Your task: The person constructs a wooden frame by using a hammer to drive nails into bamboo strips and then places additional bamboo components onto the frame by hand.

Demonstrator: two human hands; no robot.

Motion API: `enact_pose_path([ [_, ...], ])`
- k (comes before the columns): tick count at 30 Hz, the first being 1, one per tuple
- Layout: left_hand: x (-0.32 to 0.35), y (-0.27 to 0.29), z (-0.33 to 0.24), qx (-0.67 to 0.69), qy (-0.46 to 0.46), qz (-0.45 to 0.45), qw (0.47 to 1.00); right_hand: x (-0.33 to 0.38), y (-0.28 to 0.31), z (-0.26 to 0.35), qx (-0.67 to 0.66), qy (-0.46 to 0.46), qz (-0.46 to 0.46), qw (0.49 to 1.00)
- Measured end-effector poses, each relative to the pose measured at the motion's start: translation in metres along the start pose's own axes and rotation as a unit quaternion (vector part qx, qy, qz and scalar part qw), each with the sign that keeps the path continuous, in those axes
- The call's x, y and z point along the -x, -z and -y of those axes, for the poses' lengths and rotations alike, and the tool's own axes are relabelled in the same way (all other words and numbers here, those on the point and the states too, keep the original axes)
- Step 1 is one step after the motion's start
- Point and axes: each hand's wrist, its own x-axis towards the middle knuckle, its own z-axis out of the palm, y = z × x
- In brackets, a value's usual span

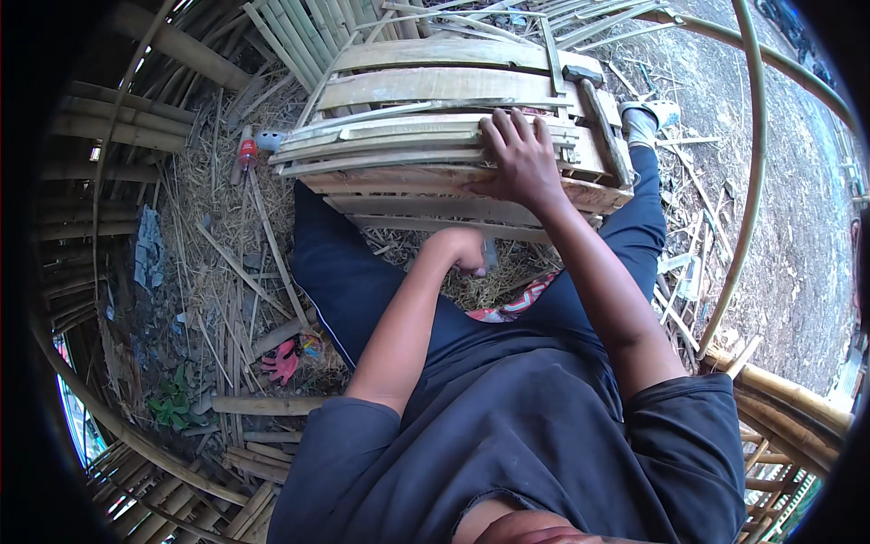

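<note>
Across my legs stands a slatted wooden crate (408,88), its near side facing me. A bundle of thin split bamboo strips (390,138) lies along its near top edge. My right hand (521,163) is closed over the right part of these strips, fingers on top and thumb lower against the crate's side. Between my thighs, just below the crate, my left hand (460,250) is curled shut. A narrow grey flat piece (490,257) shows at its fingers; its kind is unclear. A hammer (602,122) rests on the crate's right end, head away from me.
Bamboo scraps and straw litter the ground. To the left lie a red bottle (246,154), a grey-blue cloth (148,247) and a red glove (281,363). Bamboo poles (118,131) frame the left side; a curved pole (754,181) rises at the right. More strips (598,32) extend behind the crate.
</note>
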Motion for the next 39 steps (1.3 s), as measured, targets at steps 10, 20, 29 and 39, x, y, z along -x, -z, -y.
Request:
enact_pose_path([
  [10, 0.107, 0.05, -0.011, 0.278, -0.246, 0.065, 0.926, 0.047, -0.001, 0.031, -0.024, -0.016, 0.054, 0.998],
  [20, 0.123, 0.06, -0.002, 0.593, -0.315, -0.329, 0.664, 0.059, 0.03, 0.043, -0.085, -0.002, 0.098, 0.992],
  [29, 0.13, 0.062, -0.016, 0.474, -0.291, -0.415, 0.72, 0.026, 0.102, 0.047, -0.424, -0.105, -0.035, 0.899],
  [39, 0.104, 0.048, -0.031, 0.525, -0.352, -0.426, 0.648, 0.049, 0.072, 0.053, -0.549, -0.275, 0.019, 0.789],
])
